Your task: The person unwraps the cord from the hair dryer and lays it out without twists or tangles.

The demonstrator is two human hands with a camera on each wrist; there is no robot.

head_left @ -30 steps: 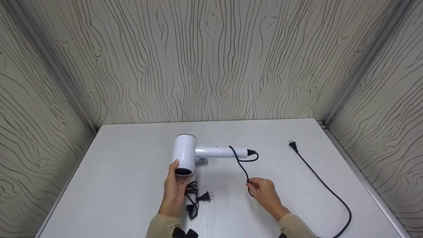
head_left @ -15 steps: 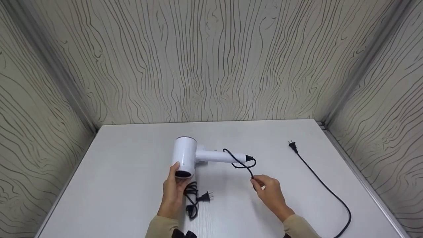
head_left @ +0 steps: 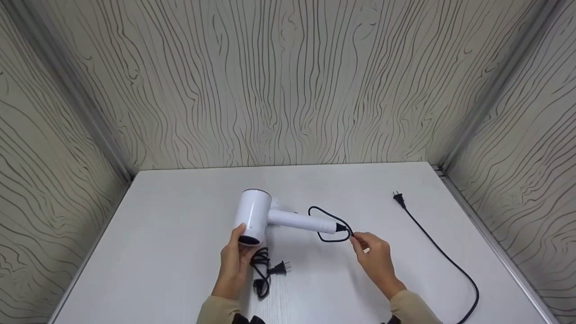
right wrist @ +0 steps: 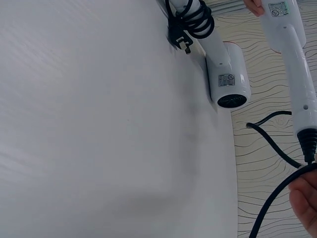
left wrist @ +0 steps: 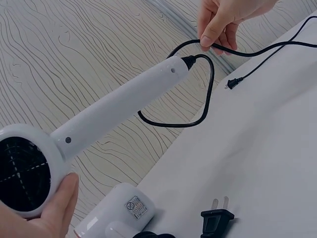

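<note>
In the head view my left hand (head_left: 234,261) grips the barrel of a white hair dryer (head_left: 253,213), thumb on its side. The dryer is raised above the table, its handle pointing right and tilted slightly down. Near the handle's end, my right hand (head_left: 377,261) pinches the black cord (head_left: 332,241), which loops round the handle. Beneath the left hand a second white hair dryer (right wrist: 228,74) lies on the table, mostly hidden in the head view. Its cord (right wrist: 198,22) is wound round its handle, and its plug (head_left: 278,268) sticks out to the right.
On the right of the white table (head_left: 171,234) lies a black two-pin plug (head_left: 399,199), its cord (head_left: 445,252) curving down out of the head view. Wood-patterned panels (head_left: 288,90) enclose the back and sides.
The right hand has moved slightly right and up with the cord, drawing its loop toward the handle's end. The held dryer's handle has tipped downward at its right end.
</note>
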